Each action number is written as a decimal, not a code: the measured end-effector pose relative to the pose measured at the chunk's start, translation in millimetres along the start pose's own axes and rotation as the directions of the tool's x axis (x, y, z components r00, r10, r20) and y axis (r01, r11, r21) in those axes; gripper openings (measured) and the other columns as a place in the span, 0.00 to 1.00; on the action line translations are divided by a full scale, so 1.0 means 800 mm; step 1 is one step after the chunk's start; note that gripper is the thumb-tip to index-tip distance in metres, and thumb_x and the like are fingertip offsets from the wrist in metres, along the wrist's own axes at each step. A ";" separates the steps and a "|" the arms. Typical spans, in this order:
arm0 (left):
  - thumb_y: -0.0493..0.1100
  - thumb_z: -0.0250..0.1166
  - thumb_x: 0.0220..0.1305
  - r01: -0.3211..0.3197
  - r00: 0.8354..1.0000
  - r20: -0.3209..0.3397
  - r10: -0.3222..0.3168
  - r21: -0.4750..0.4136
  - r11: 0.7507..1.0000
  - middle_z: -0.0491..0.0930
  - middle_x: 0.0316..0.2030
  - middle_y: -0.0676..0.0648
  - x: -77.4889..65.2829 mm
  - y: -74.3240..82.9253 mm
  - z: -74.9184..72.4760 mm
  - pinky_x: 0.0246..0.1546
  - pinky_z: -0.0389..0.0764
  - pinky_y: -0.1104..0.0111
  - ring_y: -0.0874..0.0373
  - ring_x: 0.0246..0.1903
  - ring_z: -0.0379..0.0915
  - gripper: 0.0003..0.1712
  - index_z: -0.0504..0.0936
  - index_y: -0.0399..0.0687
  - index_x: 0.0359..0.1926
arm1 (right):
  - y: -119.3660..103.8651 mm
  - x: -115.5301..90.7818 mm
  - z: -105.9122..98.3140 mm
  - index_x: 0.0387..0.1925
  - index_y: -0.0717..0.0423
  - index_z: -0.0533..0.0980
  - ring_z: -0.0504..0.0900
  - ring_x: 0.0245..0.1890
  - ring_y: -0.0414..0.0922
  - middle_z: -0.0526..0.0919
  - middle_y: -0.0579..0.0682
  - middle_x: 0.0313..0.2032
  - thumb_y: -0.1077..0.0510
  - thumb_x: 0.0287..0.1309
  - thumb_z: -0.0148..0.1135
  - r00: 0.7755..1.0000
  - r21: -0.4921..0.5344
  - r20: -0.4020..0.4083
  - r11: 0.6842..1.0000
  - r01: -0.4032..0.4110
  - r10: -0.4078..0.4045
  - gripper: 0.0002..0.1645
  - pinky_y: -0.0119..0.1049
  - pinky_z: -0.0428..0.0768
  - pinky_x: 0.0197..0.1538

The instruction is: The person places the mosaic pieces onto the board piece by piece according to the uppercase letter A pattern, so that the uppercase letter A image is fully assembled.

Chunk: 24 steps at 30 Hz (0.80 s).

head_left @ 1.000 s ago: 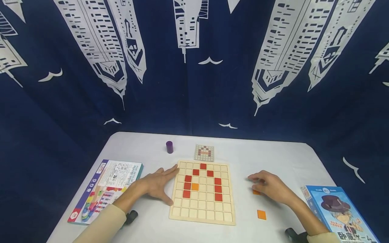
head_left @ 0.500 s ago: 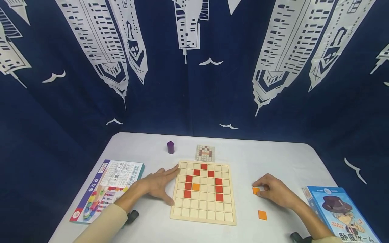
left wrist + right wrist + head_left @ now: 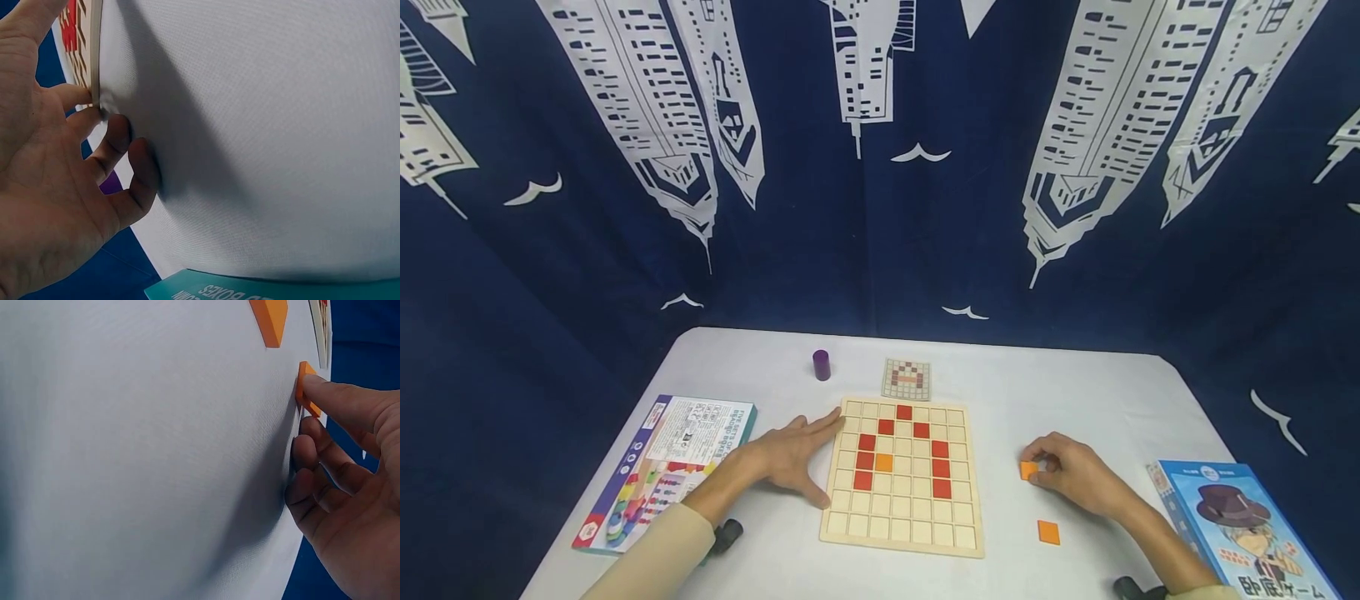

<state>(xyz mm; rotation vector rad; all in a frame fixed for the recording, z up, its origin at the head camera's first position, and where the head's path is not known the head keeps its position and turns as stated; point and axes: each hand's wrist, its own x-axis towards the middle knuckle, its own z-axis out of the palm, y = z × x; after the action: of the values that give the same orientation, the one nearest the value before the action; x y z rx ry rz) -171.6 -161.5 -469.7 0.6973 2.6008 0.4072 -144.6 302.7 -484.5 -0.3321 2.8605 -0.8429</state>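
A wooden grid board [image 3: 898,527] lies mid-table, with several red tiles [image 3: 940,467] and one orange tile [image 3: 883,462] in its squares. My left hand [image 3: 793,458] is spread along the board's left edge, thumb and fingertips touching the rim; the left wrist view shows the palm [image 3: 47,169]. To the right of the board, my right hand [image 3: 1071,475] pinches a square orange tile [image 3: 310,403] by its edges, low at the tabletop. A second orange tile [image 3: 1048,532] lies flat on the table, nearer the front.
Behind the board lie a small pattern card [image 3: 906,380] and, left of it, a purple cylinder [image 3: 822,365]. A boxed set [image 3: 662,475] is at the left, partly under the left forearm. A blue game box [image 3: 1243,525] sits at the right by the right forearm.
My right hand came down on the orange tile, first reaching over it, then pinching it. It has since shifted very slightly left. The left hand keeps its place on the board.
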 end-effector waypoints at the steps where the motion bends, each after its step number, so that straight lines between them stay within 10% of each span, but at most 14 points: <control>1: 0.73 0.79 0.35 0.000 1.000 0.000 0.000 -0.002 1.000 0.41 0.81 0.57 0.000 0.000 0.000 0.62 0.65 0.32 0.29 0.74 0.46 0.74 0.51 0.59 0.80 | -0.001 0.000 0.001 0.42 0.46 0.83 0.73 0.33 0.40 0.80 0.39 0.36 0.64 0.50 0.74 1.000 0.003 0.000 1.000 -0.003 0.003 0.16 0.30 0.75 0.34; 24: 0.72 0.79 0.35 0.008 1.000 0.004 -0.008 -0.010 1.000 0.40 0.81 0.58 -0.002 -0.001 0.000 0.63 0.63 0.32 0.30 0.75 0.45 0.75 0.50 0.60 0.81 | -0.029 0.013 0.002 0.37 0.46 0.83 0.81 0.35 0.39 0.84 0.39 0.33 0.59 0.58 0.71 1.000 0.130 0.028 0.991 0.001 -0.004 0.07 0.30 0.81 0.38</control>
<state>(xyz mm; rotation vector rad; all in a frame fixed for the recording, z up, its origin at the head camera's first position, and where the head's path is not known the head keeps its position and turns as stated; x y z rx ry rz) -170.8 -162.6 -469.7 0.6838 2.5952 0.4156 -150.7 280.0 -473.9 -0.3292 2.7624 -1.0111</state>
